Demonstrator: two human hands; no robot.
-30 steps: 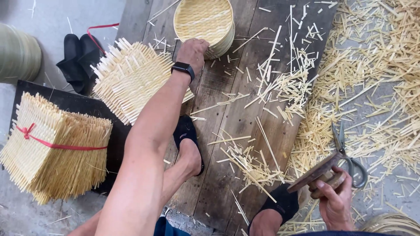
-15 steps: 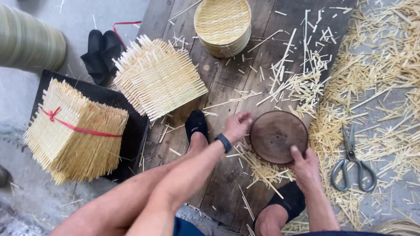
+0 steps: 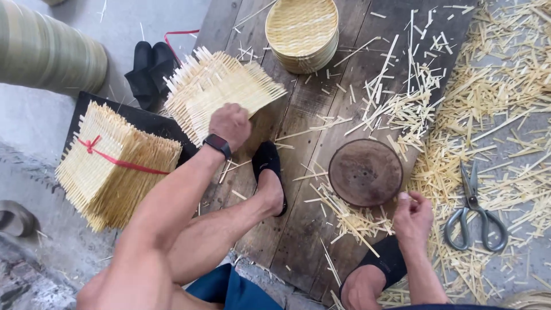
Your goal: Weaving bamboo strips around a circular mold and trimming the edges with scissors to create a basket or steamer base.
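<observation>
My left hand (image 3: pixel 231 124), with a dark watch on the wrist, grips the near edge of a loose stack of square woven bamboo mats (image 3: pixel 221 92) on the wooden boards. My right hand (image 3: pixel 412 215) hovers just below a round dark wooden disc (image 3: pixel 365 172) lying flat on the boards, fingers curled, touching or almost touching its rim. Both my feet in black slippers rest on the boards between the hands.
A tied bundle of woven mats with a red ribbon (image 3: pixel 115 163) sits at left on a black mat. A stack of round woven trays (image 3: pixel 303 31) stands at the top. Scissors (image 3: pixel 475 209) lie at right among bamboo offcuts. Black shoes (image 3: pixel 150 72) and a large roll (image 3: pixel 49 51) at upper left.
My left hand left the disc and reached up to the loose stack of woven mats. My right hand drew back slightly from the disc, which stays flat on the boards.
</observation>
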